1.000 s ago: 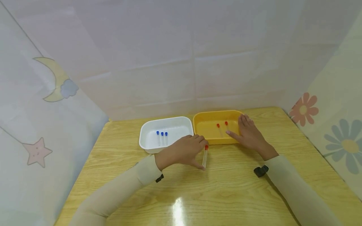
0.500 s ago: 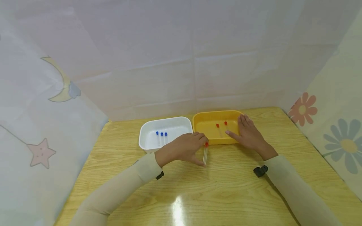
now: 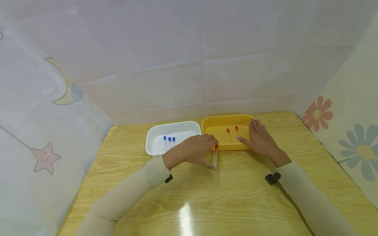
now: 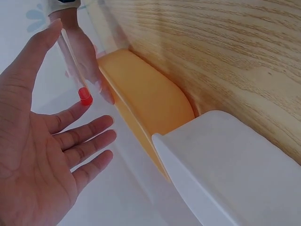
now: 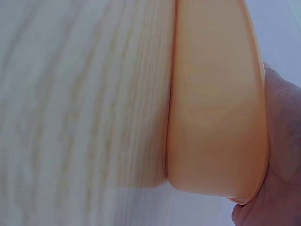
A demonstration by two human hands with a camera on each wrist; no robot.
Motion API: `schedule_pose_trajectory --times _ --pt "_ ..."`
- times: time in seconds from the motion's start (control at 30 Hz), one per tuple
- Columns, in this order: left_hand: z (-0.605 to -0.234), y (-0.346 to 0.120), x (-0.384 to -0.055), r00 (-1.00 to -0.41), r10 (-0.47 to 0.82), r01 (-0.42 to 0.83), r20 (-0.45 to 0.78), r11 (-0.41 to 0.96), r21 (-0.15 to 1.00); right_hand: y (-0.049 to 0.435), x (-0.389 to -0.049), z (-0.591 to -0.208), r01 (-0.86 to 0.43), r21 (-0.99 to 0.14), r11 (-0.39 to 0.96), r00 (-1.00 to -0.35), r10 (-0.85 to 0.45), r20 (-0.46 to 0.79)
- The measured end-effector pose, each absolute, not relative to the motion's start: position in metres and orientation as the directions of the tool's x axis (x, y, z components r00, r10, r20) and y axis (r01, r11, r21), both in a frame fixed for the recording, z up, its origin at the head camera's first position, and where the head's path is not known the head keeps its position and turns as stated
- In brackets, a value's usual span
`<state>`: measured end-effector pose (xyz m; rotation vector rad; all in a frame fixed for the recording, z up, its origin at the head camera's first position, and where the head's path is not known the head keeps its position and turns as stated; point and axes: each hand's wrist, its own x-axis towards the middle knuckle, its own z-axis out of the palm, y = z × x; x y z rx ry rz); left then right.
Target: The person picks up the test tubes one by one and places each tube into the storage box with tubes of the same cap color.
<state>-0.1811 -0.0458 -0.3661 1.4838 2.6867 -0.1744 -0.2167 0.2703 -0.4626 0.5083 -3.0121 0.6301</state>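
Observation:
My left hand (image 3: pixel 196 149) pinches a clear test tube (image 3: pixel 215 159) with a red cap, thumb at its lower end and index finger at the cap (image 4: pixel 85 96). The other fingers stick out straight in the left wrist view. This tube is just in front of the yellow tray (image 3: pixel 234 147), its cap overlapping the tray's front wall. On the tray's right end rests my right hand (image 3: pixel 261 139), fingers extended along the rim and thumb reaching over the front edge. Inside the yellow tray lie two red-capped tubes (image 3: pixel 230 136).
Left of the yellow tray, close against it, a white tray (image 3: pixel 152 153) holds three blue-capped tubes (image 3: pixel 169 143). My left forearm passes in front of it. Both trays stand on a wooden table (image 3: pixel 236 196), near the sheet (image 3: pixel 177 82) hanging behind.
My left hand has moved the red-capped tube a little forward, up to the yellow tray's front wall. The right hand has stayed on the tray.

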Motion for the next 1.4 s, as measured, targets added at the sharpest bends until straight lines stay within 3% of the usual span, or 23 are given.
schedule_pose_trajectory --times 0.47,1.4 --pt "-0.361 -0.043 -0.187 -0.546 0.830 0.837 -0.117 0.546 -0.037 0.273 -0.215 -0.462 -0.318 -0.389 0.864 -0.947 -0.308 0.088" --pt "-0.351 -0.042 -0.202 -0.573 0.815 0.819 -0.086 0.566 -0.095 0.272 -0.216 -0.463 -0.317 -0.379 0.869 -0.947 -0.311 0.079"
